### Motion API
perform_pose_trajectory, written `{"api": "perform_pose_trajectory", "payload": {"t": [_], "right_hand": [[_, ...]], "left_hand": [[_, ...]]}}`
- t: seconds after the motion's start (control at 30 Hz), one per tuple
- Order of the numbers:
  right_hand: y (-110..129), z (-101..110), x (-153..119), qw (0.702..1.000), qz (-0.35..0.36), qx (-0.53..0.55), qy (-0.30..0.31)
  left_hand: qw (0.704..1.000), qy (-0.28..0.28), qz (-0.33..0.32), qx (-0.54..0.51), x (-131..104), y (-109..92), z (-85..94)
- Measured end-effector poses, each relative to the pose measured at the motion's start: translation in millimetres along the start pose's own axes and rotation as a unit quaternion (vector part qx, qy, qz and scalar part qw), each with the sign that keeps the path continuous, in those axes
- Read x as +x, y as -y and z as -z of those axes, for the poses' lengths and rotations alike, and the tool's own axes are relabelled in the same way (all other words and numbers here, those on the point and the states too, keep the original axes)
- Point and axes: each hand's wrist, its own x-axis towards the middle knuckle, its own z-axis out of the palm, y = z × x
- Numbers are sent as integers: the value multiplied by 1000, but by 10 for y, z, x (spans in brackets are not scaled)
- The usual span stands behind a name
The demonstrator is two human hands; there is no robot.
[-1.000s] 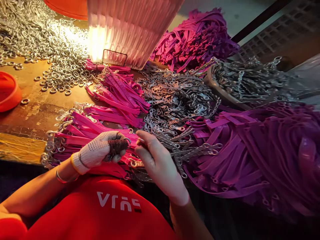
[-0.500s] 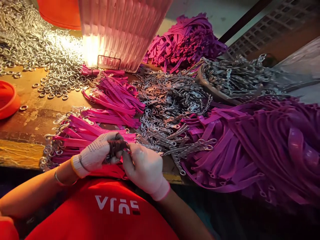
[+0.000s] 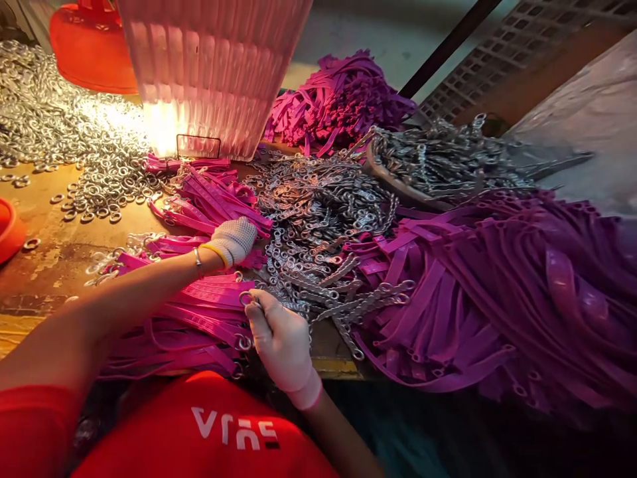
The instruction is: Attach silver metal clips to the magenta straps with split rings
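Note:
My left hand point(image 3: 233, 242), in a white dotted glove, rests on a pile of pink straps point(image 3: 212, 189). Its fingers curl downward, closed, with the tips and anything in them hidden. Lower down, my right hand point(image 3: 286, 338), also gloved in white, pinches a metal ring point(image 3: 245, 298) between thumb and forefinger. That ring is at the right end of the nearer pink straps point(image 3: 194, 318); whether it is joined to one I cannot tell. More rings hang from strap ends just below it. Twisted metal links point(image 3: 331, 279) lie to the right of both hands.
Loose metal rings point(image 3: 107, 179) cover the table's left back, near an orange container point(image 3: 10, 229). A ribbed translucent panel point(image 3: 209, 73) stands before a bright lamp. Purple straps point(image 3: 478, 285) heap at right; a bowl point(image 3: 398, 189) of metal links sits behind them.
My hands, together in front of my chest before, are now apart. The left has moved forward onto the farther straps. The right stays low, and a ring now shows in its pinch.

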Motion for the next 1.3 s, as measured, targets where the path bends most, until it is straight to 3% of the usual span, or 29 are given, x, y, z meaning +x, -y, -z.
{"api": "perform_pose_trajectory", "payload": {"t": [0.07, 0.17, 0.27, 0.33, 0.4, 0.5, 0.53, 0.6, 0.67, 0.73, 0.8, 0.9, 1.1, 1.23, 1.3], "right_hand": [[-49, 47, 44, 1000, -20, 2, 0], [-117, 110, 158, 999, -31, 24, -11], [-121, 100, 273, 999, 16, 46, -13], [-69, 63, 326, 998, 52, 29, 6], [18, 29, 354, 997, 75, -12, 34], [161, 13, 346, 986, 103, -109, 76], [198, 15, 334, 979, 113, -145, 88], [245, 18, 301, 965, 129, -203, 103], [261, 10, 267, 956, 138, -234, 110], [268, -4, 240, 953, 134, -246, 114], [289, -8, 225, 955, 116, -242, 123], [364, 30, 231, 961, 87, -208, 161], [458, 61, 231, 935, 39, -241, 256], [394, -36, 159, 916, 101, -268, 282], [362, -70, 150, 913, 130, -273, 275]], "left_hand": [[1000, -11, 0, 24, -117, 5, 24], [999, -12, -19, 33, -438, 33, 210], [997, 31, -2, -67, -880, 86, 409], [969, 66, 57, -230, -1183, 120, 463], [917, 74, 115, -374, -1438, 139, 436], [881, 52, 135, -451, -1682, 131, 308], [881, 48, 125, -454, -1730, 122, 263], [910, 30, 81, -406, -1794, 105, 189], [957, -4, 17, -288, -1831, 104, 141], [984, -35, -36, -174, -1851, 126, 114], [988, -20, -59, -144, -1859, 169, 106], [979, 14, -36, -202, -1870, 243, 122], [967, 1, -2, -254, -1959, 292, 77], [972, 19, -26, -233, -1973, 286, -2], [977, 25, -38, -207, -1948, 271, 47]]}}
